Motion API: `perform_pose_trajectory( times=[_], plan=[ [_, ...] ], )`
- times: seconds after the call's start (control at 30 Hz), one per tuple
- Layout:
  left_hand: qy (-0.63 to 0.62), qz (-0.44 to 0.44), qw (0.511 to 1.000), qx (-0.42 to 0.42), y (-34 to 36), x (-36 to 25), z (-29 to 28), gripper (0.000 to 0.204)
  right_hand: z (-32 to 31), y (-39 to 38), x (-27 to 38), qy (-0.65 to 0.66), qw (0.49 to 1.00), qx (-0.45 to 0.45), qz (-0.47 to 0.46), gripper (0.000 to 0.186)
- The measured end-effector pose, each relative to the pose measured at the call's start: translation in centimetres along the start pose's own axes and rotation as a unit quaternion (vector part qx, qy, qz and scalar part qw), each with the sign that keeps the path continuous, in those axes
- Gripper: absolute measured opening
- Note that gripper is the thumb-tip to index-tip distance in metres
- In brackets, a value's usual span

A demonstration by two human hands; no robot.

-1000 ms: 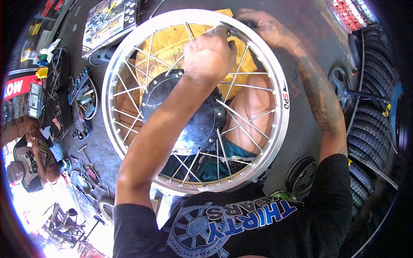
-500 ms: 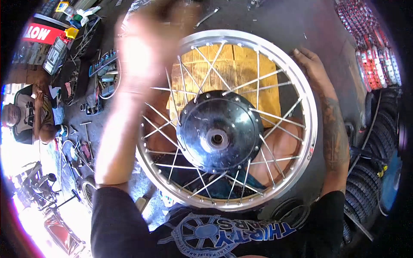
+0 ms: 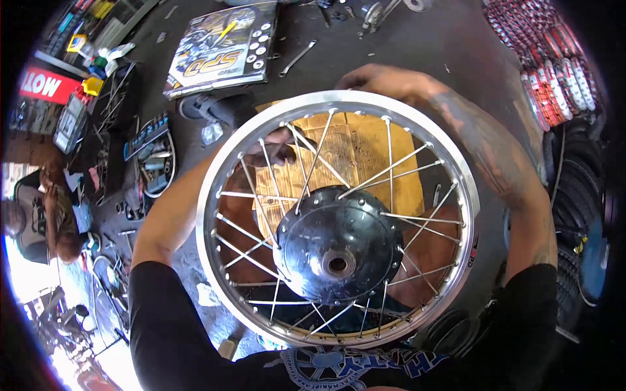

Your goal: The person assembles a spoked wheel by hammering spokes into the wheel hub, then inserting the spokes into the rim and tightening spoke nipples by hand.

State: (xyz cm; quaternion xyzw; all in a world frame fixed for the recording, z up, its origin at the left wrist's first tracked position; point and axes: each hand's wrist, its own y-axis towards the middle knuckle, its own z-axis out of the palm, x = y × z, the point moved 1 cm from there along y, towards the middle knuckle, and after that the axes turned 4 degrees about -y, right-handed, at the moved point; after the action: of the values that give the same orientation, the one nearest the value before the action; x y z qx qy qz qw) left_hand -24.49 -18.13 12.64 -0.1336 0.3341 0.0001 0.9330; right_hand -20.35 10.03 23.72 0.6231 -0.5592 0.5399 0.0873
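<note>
A spoked motorcycle wheel (image 3: 345, 100) with a silver rim is tilted in front of my body. Its glossy black hub (image 3: 306, 241) has a round hole in the centre. Several thin metal spokes cross between hub and rim. My left hand (image 3: 279, 148) reaches behind the wheel, its bent fingers closed around a spoke close to the far-left rim; part of the hand is hidden by spokes and rim. At the far edge, my right hand (image 3: 391, 83) curls over the rim, with its fingertips partly hidden. Stained cardboard (image 3: 372, 150) lies below the wheel.
A flat printed box (image 3: 222, 52) and a wrench (image 3: 298, 58) lie on the dark floor beyond. To the left are a socket tray (image 3: 153, 163) and another person (image 3: 39, 215). Stacked tyres (image 3: 570, 215) and wrapped red-and-white goods (image 3: 557, 98) stand right.
My left hand has come down from above the far-left rim to behind the spokes. My right hand has slid from the right side to the far edge. The wheel has tilted and sits lower.
</note>
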Motion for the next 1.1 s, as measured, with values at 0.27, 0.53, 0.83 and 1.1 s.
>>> perform_pose_trajectory(
  times=[0.27,0.53,0.83,1.1],
  plan=[
    [0.167,-0.026,0.985,0.043,4.1,-2.0,1.6,0.043,0.8,1.2,-1.2,0.112,0.982,0.115,0.099,0.030],
    [0.381,0.242,0.578,-0.680,-4.5,-10.2,6.6,0.031,2.9,-3.2,-5.4,0.318,0.938,0.122,-0.066,0.038],
    [0.718,0.132,0.511,-0.454,1.5,-0.6,21.7,0.030,4.9,-1.1,-8.3,0.360,0.902,0.192,-0.139,0.032],
    [0.719,0.081,0.493,-0.483,5.2,1.1,18.8,0.025,2.9,-2.9,-7.1,0.212,0.967,0.026,-0.138,0.036]
  ],
)
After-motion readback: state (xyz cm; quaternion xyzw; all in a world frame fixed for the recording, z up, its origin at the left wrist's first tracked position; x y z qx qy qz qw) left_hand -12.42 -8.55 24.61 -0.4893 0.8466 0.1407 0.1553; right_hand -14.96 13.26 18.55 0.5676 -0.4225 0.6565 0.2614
